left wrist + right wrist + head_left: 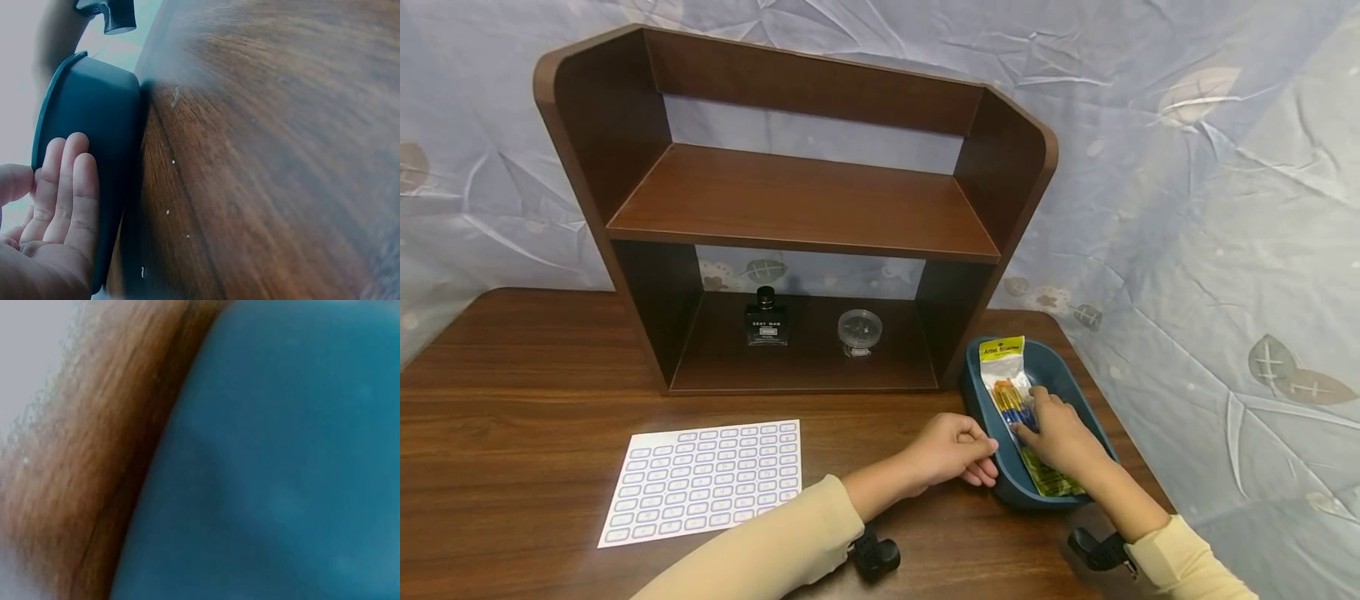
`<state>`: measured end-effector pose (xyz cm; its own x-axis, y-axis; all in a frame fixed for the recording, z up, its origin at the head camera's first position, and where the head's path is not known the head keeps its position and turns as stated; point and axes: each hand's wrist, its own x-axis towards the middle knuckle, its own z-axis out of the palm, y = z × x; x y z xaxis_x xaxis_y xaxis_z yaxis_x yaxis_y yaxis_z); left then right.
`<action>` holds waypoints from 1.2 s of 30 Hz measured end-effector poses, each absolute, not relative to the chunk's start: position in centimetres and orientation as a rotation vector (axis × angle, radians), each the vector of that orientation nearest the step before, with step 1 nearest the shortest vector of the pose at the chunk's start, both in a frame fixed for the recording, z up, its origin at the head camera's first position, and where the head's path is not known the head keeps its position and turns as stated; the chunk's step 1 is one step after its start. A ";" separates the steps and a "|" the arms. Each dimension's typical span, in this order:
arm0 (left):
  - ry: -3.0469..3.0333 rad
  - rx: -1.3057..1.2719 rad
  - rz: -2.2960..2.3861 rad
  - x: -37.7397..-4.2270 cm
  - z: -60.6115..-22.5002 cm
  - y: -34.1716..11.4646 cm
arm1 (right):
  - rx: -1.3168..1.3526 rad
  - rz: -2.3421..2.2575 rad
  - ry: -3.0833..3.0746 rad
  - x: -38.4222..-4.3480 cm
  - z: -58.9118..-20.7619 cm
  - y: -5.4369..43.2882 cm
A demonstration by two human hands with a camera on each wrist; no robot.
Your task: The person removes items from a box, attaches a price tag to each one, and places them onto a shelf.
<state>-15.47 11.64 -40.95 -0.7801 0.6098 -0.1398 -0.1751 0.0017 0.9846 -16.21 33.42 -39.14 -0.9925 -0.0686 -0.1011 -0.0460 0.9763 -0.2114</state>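
Left hand (957,451) pinches blue tub (1055,371) by its rim; inside, right hand (1063,435) grips Artist Brushes packet (1011,400), probably light, slick; best held mid-bundle.

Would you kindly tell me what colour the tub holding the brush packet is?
The tub is dark blue, seen best in the head view.
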 end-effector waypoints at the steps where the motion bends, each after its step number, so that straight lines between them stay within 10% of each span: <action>1: 1.729 0.447 1.835 -15.5 -41.0 11.6 | -0.087 -0.326 3.015 -16.3 -39.2 33.5; 36: 1.701 0.444 1.844 -15.6 -41.2 11.6 | 0.033 -0.659 2.920 -17.1 -39.1 34.6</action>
